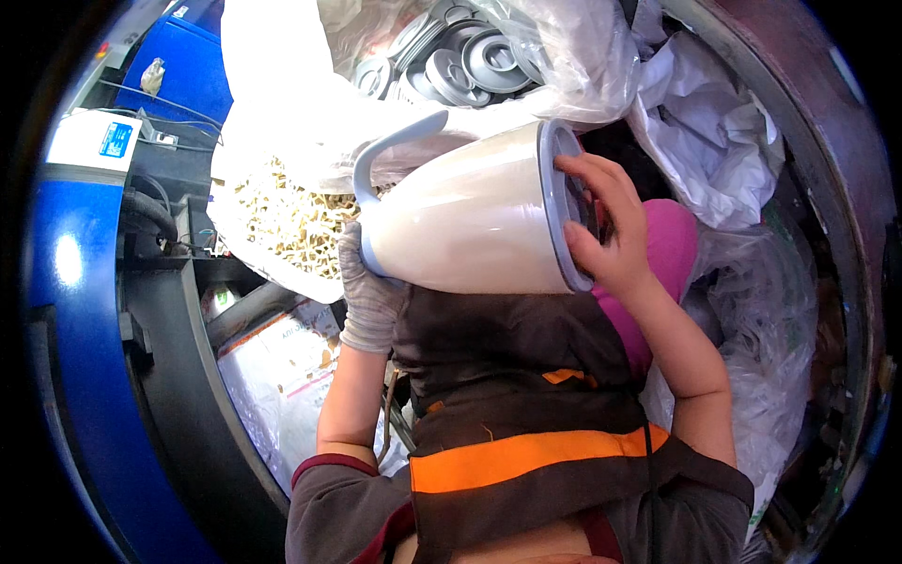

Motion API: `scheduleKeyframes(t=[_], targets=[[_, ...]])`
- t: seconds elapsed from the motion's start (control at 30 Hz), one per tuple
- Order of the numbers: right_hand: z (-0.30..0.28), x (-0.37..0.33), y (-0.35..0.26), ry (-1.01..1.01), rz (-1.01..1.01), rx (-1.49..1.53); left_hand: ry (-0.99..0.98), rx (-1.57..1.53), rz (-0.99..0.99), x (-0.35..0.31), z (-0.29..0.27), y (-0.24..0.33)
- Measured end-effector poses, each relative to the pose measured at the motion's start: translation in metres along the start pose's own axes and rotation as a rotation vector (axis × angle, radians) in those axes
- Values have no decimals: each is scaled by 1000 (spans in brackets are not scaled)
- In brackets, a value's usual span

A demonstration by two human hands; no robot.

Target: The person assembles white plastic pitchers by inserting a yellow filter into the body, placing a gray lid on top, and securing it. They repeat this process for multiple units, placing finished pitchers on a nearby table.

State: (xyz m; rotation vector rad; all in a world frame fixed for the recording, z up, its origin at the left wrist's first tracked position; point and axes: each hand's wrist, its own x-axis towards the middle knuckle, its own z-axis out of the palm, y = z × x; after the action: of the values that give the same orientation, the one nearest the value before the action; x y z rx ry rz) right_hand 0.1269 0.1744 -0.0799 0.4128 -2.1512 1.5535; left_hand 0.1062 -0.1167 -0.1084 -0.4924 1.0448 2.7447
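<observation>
A large cream-white jug [470, 216] lies tilted on its side above my lap, its wide end toward my right. A pale blue-grey handle [399, 141] curves off its narrow left end. My left hand [368, 291], in a light grey knit glove, grips that narrow end from below; part of its fingers is hidden behind the jug. Bare, my right hand [615, 221] has its thumb and fingers bent against the grey round wide end [564, 207], with fingertips at or inside the rim. Whether it also holds a separate part there, I cannot tell.
Ahead, a clear plastic bag [583, 56] holds several grey round lid-like discs [460, 70]. Small pale curved pieces [291, 221] lie in a white bag at the left. Blue machine panels [80, 310] and a black frame [188, 357] border the left; crumpled plastic [752, 291] lies right.
</observation>
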Motion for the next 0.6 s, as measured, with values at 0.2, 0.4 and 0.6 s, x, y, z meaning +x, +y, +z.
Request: scheduleKeyframes(t=[0.2, 0.4, 0.6], targets=[[12, -10, 11, 85, -35, 82, 45, 43, 33, -2, 11, -1], [7, -2, 10, -90, 58, 130, 8, 59, 138, -2, 4, -1], [0, 22, 32, 227, 302, 379, -61, 320, 105, -25, 43, -2]])
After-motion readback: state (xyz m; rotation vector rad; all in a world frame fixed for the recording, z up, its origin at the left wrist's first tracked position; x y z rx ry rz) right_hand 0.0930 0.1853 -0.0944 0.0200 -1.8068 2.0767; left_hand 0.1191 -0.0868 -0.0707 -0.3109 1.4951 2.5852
